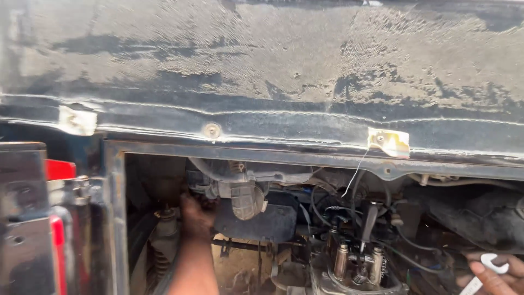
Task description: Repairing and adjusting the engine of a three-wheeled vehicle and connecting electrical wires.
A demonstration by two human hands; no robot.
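Dusty black sheet metal (262, 60) fills the upper half of our view, scuffed and streaked, with a round bolt head (212, 130) in its lower seam and two pale metal tabs, one at the left (76, 121) and one toward the right (388, 141). Below a dark frame rail (305, 157) we look into an open engine bay crowded with hoses and black cables.

Our left hand (195, 214) reaches up into the bay on an outstretched forearm, its fingers pressed against a grimy grey engine part (243, 194) that hangs just under the rail; the fingertips are hidden behind the metal, so we cannot tell whether the grip is clenched or released. Beside that arm, to the left, stands a rusty coil spring (162, 257).

Our right hand (499, 276) sits at the lower right corner, its grip clenched around a silver open-end wrench (494, 266), whose forked head points up and lies well apart from the left hand. Between the two hands we see two upright metal studs (341, 261) on the engine top, with a dark slim lever (370, 221) above them. At the far left edge shows a red and black panel (33, 218).
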